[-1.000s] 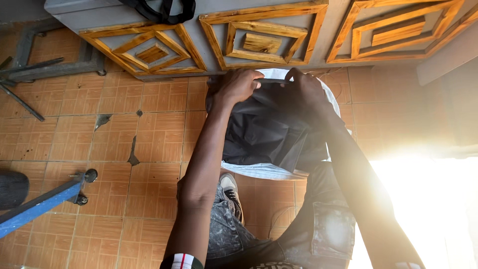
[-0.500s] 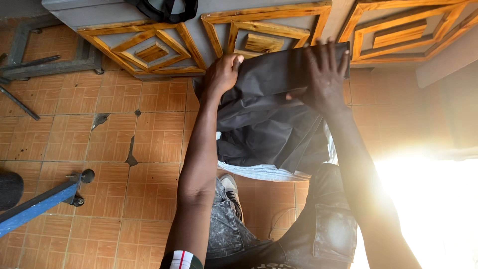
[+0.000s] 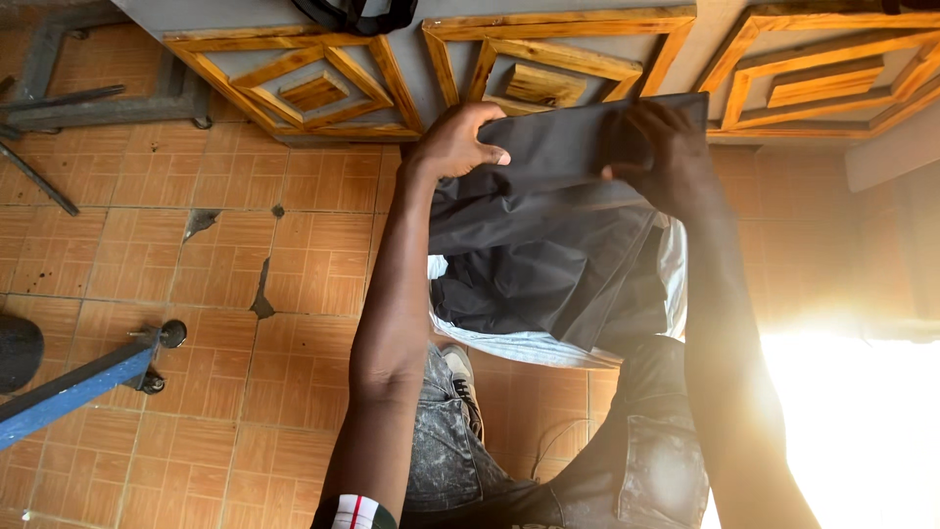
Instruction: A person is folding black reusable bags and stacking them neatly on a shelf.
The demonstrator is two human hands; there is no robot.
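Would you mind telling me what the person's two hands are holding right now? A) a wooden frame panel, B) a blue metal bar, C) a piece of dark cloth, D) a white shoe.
C: the left hand and the right hand each grip an end of the dark cloth, which is stretched between them and hangs down above the tiled floor.
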